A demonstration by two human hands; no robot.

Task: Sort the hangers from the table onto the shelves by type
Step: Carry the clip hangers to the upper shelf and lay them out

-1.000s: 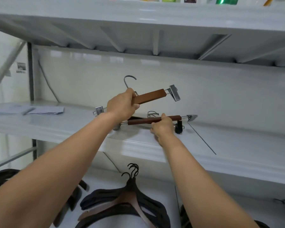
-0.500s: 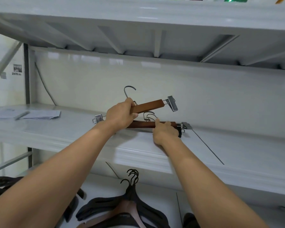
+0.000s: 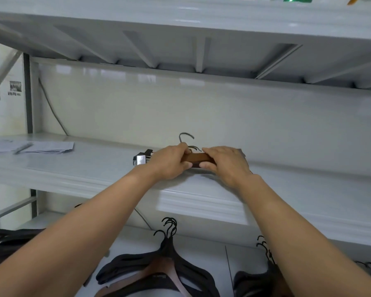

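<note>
Hangers of the clip kind, the wooden clip hangers (image 3: 198, 157), lay gathered in a small stack on the middle shelf (image 3: 308, 189), near its front edge. Two wire hooks rose behind the brown bar, so at least two were there, though the hands hid how many. The left hand (image 3: 169, 162) was curled round the left part of the bar. The right hand (image 3: 225, 163) gripped the right part, fingers over the top and thumb beneath. A metal clip (image 3: 140, 160) stuck out just beyond the left hand. Whether the top hanger rested fully on the one below could not be told.

On the lower shelf (image 3: 206, 247) lay a pile of dark coat hangers (image 3: 191, 273) with a paler hanger (image 3: 159, 269) among them. A second dark pile (image 3: 248, 281) lay to its right and a third (image 3: 7, 239) at the far left. By that layout the sorting looked well under way, with clip hangers on one level and coat hangers on the level below.

The desk was out of view, so how many hangers remained to be fetched could not be judged. For this stack, what seemed left was to square the bars together and let go. Some papers (image 3: 45, 146) lay at the left end of the middle shelf, well apart from the stack.
</note>
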